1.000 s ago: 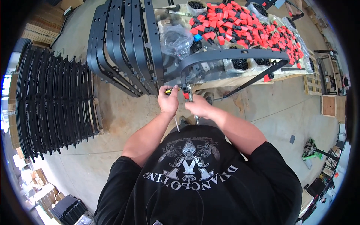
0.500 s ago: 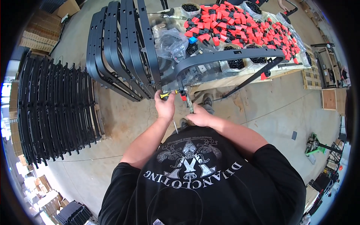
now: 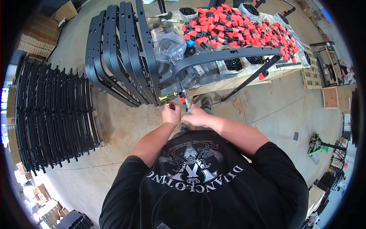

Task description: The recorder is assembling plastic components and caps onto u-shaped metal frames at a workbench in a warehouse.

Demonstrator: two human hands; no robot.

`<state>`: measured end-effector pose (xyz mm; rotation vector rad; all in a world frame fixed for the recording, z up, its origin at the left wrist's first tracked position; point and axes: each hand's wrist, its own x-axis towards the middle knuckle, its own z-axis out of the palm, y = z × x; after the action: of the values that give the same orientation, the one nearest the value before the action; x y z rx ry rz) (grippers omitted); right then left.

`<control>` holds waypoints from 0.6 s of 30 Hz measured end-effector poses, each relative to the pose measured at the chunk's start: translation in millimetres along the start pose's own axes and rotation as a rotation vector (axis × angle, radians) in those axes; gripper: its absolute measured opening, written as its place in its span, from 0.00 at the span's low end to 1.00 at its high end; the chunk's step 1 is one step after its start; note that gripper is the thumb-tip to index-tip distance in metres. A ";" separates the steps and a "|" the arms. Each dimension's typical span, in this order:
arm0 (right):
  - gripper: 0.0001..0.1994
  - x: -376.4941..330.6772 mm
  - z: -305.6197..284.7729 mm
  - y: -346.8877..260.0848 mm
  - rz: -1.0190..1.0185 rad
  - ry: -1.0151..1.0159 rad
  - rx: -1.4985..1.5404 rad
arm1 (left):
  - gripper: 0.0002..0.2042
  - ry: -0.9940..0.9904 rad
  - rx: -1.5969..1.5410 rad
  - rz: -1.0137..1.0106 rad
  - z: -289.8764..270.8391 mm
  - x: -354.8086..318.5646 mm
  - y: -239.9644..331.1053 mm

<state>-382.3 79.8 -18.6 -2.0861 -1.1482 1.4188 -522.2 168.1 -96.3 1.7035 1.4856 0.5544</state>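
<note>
A curved dark grey metal frame (image 3: 228,54) rests at the bench's near edge, its left end bent down toward me. At that end sits a small red-and-black plastic piece (image 3: 182,99). My right hand (image 3: 196,115) is closed round the handles of silver pliers (image 3: 187,104), whose jaws are close beside this piece; their exact grip is too small to tell. To the left, my left hand (image 3: 172,113) is closed on a yellow-and-black screwdriver (image 3: 164,99), its handle showing above the fingers. A small yellow part (image 3: 175,94) shows at the frame's end.
Many red-and-black pieces (image 3: 228,24) cover the bench, with tubs of black parts (image 3: 232,65) and a clear plastic bag (image 3: 169,47). Similar grey frames (image 3: 131,57) stand upright at its left. A stack of black bars (image 3: 57,114) stands farther left.
My left hand has moved down and slightly right with the screwdriver, away from the frame's end. The screwdriver's shaft no longer shows. My right hand stays on the pliers.
</note>
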 end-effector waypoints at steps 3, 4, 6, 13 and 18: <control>0.30 15.2 12.0 17.9 0.063 0.017 0.225 | 0.10 -0.196 -0.067 0.016 -13.2 2.2 3.9; 0.26 17.5 14.1 17.2 0.039 0.124 0.355 | 0.10 -0.181 -0.251 -0.053 -17.8 2.3 8.1; 0.15 18.2 11.3 12.7 0.066 0.267 0.675 | 0.12 -0.155 -0.551 -0.224 -24.1 4.5 32.6; 0.07 -19.2 -14.3 61.2 0.042 0.329 0.936 | 0.13 -0.202 -0.735 -0.509 -40.8 12.9 57.6; 0.08 -74.7 -42.1 113.0 0.116 0.411 0.943 | 0.09 -0.174 -0.462 -0.441 -48.5 13.1 -1.6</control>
<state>-309.6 -41.1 -33.2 -1.6161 -0.1186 1.1523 -557.0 194.1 -71.2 1.0044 1.4152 0.4515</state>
